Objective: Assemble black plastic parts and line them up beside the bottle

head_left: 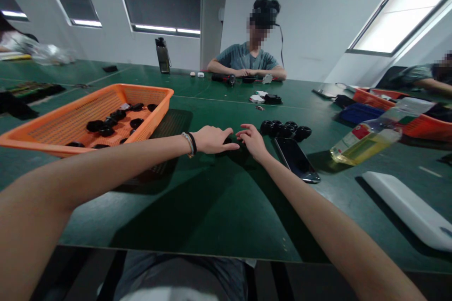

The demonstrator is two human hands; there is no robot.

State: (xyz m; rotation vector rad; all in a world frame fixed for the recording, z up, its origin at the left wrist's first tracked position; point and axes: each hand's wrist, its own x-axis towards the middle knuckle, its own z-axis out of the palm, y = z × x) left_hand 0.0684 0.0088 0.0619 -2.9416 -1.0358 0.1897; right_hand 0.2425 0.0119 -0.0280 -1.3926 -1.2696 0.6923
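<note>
Bare forearms (141, 153) span the smooth green tabletop (208, 216) near bulbous black parts (282, 129), right fingers (247, 134) parted, grip of left fingers (229, 146) unclear.

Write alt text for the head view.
The left hand and spread right hand nearly meet over a green table; whether the left holds anything is unclear. An orange basket of black parts sits left, a phone right; a person sits opposite.

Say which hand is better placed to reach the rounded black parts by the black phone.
Probably the right hand: it is close to those rounded black parts, whereas the left hand is farther off, nearer the orange perforated plastic basket.
</note>
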